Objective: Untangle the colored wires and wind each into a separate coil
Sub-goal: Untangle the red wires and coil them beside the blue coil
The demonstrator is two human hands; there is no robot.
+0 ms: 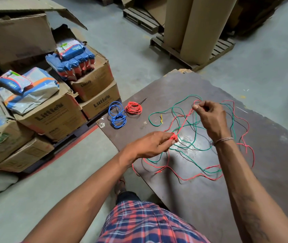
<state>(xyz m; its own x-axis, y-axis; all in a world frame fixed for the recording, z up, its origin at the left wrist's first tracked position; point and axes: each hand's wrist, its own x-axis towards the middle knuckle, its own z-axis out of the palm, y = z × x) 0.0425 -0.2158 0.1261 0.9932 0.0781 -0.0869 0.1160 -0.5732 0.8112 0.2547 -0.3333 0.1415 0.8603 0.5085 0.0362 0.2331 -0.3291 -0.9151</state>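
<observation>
Loose red wire (199, 175), green wire (195, 146) and thin black wire (188, 157) lie tangled on a dark board (271, 163). My left hand (150, 144) pinches a small red wire bundle (174, 136) at its fingertips. My right hand (211, 118), raised above the tangle, pinches a strand of the red wire between thumb and fingers. A stretch of red wire runs taut between the two hands. A finished blue coil (117, 114) and a finished red coil (134, 108) lie at the board's far left corner.
Cardboard boxes (52, 116) with blue and white packets on top stand stacked to the left. Tall brown paper rolls (199, 27) stand on a wooden pallet (192, 58) behind the board. A small yellow wire scrap (161, 118) lies near the green loop. Grey floor surrounds the board.
</observation>
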